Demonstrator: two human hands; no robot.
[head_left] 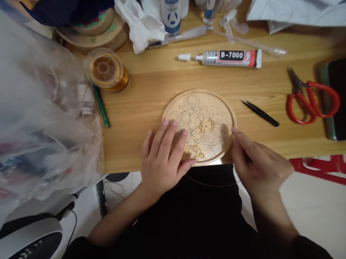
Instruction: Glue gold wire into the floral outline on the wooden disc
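Observation:
A round wooden board [215, 145] with a pencilled flower pattern lies at the table's front edge. Gold wire [207, 126] forms a spiral at the flower's middle, and more wire shapes sit near the lower rim. My left hand [166, 160] rests on the board's lower left, fingers stretched and apart, hiding part of the drawing. At the right rim, my right hand [256, 161] is closed in a pinch. A thin loose wire [205, 183] curves across the black clothing towards this hand; its end between the fingers is hard to see.
Behind the board lies a B-7000 glue tube [231, 57]. Black tweezers [261, 113], red-handled cutters [310, 100] and a phone [344, 98] are on the right. A spool of gold wire [108, 71] and a green pencil [101, 106] lie left, beside plastic bags [46, 111].

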